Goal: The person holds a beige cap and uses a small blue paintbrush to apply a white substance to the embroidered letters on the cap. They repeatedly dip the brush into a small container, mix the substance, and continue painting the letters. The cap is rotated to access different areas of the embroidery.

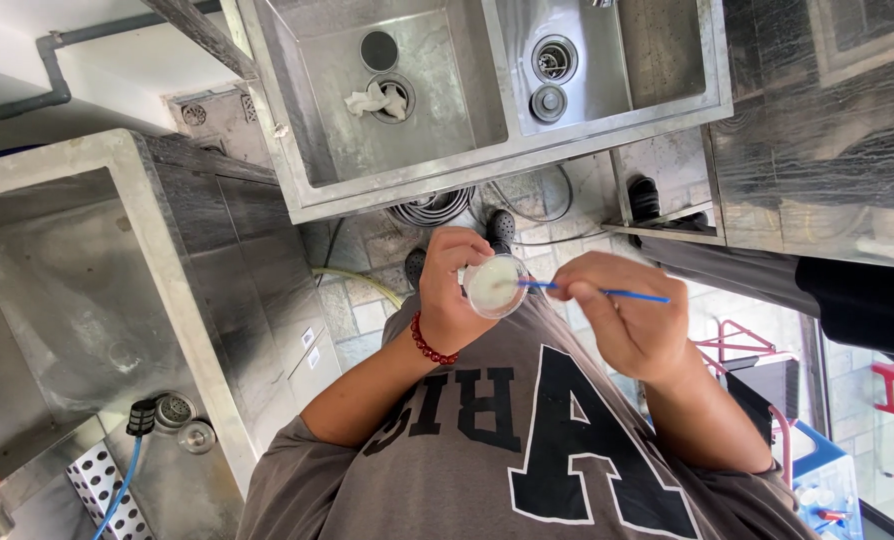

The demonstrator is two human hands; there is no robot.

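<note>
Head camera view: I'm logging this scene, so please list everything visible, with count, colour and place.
Round dish: one, clear with whitish contents, held at centre.
Thin stick: one, blue, tip in the dish.
Double sink: one, steel, top.
Crumpled cloth: one, white, over the near basin's drain.
Coiled hose: one, grey, under the sink.
Perforated block: one, white, bottom left.
Bead bracelet: one, red, on the wrist of the dish hand.
T-shirt: one, grey with dark letters.
Left hand: holds the dish.
Right hand: pinches the stick.
</note>
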